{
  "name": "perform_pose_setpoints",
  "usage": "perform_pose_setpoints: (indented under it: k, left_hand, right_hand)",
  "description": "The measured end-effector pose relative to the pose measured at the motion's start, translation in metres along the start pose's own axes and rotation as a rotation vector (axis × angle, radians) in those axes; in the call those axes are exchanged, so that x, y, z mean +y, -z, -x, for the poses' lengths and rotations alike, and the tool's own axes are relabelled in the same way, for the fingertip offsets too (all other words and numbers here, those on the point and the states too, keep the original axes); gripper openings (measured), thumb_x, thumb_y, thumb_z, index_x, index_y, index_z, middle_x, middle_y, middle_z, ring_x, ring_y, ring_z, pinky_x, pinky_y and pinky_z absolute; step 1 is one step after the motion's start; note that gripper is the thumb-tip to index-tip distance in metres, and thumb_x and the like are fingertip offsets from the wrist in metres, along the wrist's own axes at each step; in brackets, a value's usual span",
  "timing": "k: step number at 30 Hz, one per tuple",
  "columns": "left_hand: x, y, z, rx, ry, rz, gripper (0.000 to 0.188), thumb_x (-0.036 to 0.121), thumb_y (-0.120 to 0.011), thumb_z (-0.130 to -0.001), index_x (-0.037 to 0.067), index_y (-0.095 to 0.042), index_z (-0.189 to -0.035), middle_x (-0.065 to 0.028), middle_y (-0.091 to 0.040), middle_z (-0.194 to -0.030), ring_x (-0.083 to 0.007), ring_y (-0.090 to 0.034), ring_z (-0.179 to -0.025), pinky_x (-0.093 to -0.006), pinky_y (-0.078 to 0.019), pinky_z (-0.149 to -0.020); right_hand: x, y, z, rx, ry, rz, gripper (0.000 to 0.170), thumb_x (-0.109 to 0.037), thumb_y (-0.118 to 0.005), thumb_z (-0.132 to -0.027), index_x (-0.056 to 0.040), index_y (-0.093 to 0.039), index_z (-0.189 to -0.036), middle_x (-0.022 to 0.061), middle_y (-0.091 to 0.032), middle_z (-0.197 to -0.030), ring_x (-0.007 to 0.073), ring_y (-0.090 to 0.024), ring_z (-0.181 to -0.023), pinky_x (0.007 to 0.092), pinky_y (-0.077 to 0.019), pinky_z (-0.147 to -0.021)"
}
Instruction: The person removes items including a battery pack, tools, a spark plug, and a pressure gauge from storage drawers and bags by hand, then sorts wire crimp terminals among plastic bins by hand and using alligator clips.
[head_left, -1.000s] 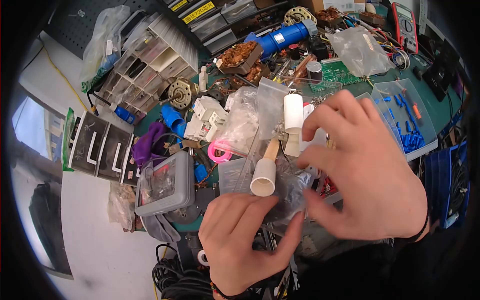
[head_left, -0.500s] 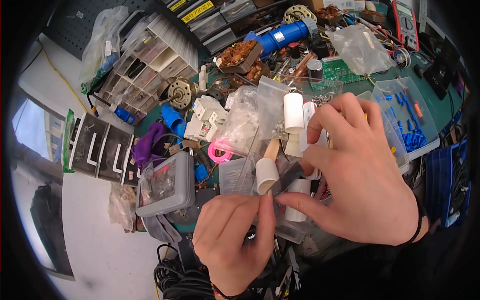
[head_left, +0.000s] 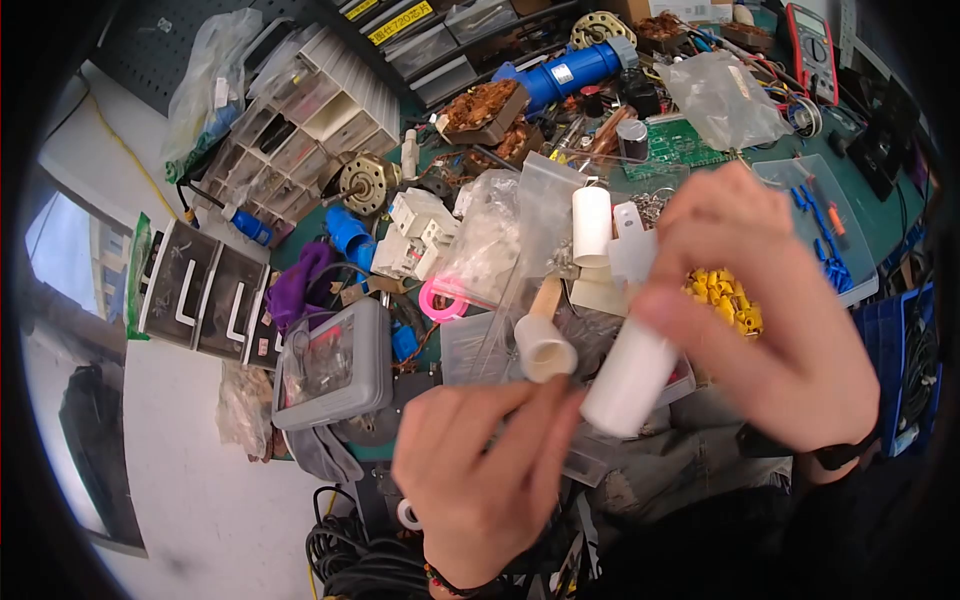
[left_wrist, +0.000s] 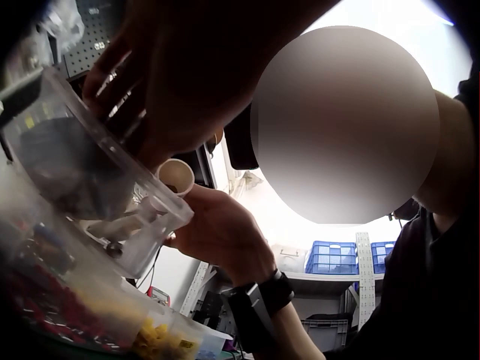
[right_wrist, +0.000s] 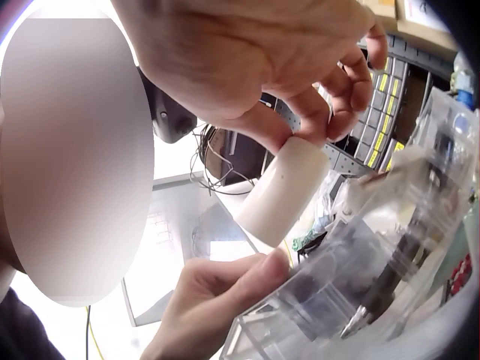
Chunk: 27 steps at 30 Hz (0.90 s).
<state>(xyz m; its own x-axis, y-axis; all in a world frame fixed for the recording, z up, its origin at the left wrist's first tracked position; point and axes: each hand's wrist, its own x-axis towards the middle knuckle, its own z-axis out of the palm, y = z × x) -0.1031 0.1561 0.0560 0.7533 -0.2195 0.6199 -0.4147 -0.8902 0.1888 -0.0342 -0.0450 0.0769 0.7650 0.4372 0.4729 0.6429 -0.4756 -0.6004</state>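
In the head view my right hand [head_left: 750,300], blurred, pinches a white plastic tube [head_left: 630,378] at its upper end. The right wrist view shows the thumb and fingertips on that tube [right_wrist: 283,191], which hangs slanted above the left hand. My left hand [head_left: 480,470] is curled, its fingertips close to the mouth of another white tube [head_left: 546,350]; I cannot tell what they hold. This second tube lies tilted with its open end toward me, beside a wooden stick [head_left: 546,297]. A clear plastic box [right_wrist: 247,330] lies near the left fingers.
A third white tube [head_left: 591,225] stands farther back. Yellow connectors [head_left: 725,300] and blue ones [head_left: 832,270] lie in clear boxes at the right. Left of the hands are a grey case [head_left: 335,370], a pink ring [head_left: 442,300] and a bag [head_left: 485,235]. Motor parts and a multimeter [head_left: 810,50] crowd the back.
My right hand has lifted a white tube from beside the left hand. The dark strip seen between the hands half a second ago no longer shows. The second tube's mouth has turned.
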Motion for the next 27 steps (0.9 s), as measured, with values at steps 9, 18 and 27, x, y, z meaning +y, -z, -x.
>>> perform_pose_setpoints:
  k: [9,18,27]
  left_hand:
    - [0.022,0.017,-0.009,-0.351,0.056,0.269,0.031,0.011,-0.073,-0.072,0.003,-0.068,-0.101,-0.0044,-0.059,-0.088,-0.024,-0.058,-0.077,-0.0355,-0.0457,-0.067]
    - [0.009,0.007,0.007,-0.315,-0.111,0.235,0.037,0.024,-0.078,-0.069,0.002,-0.065,-0.097,-0.0096,-0.06,-0.096,-0.0309,-0.057,-0.09,-0.0398,-0.0446,-0.081]
    - [0.005,0.013,0.005,-0.33,-0.127,0.203,0.034,0.013,-0.076,-0.064,0.005,-0.066,-0.096,-0.0069,-0.06,-0.096,-0.0293,-0.057,-0.089,-0.0374,-0.0464,-0.075]
  right_hand:
    - [-0.002,-0.02,-0.009,0.254,-0.146,-0.336,0.021,-0.016,-0.058,-0.094,0.001,-0.052,-0.083,0.0025,-0.048,-0.071,0.0091,-0.043,-0.069,0.0229,-0.0346,-0.063]
    - [-0.001,-0.027,-0.007,0.081,0.012,0.158,0.019,-0.012,-0.075,-0.075,-0.0009,-0.063,-0.064,0.0077,-0.059,-0.065,0.0267,-0.046,-0.064,0.0371,-0.036,-0.06]
    - [0.003,-0.022,-0.003,0.143,0.01,0.04,0.012,-0.007,-0.076,-0.071,-0.0025,-0.065,-0.071,0.0075,-0.058,-0.07,0.0253,-0.049,-0.068,0.036,-0.0383,-0.062]
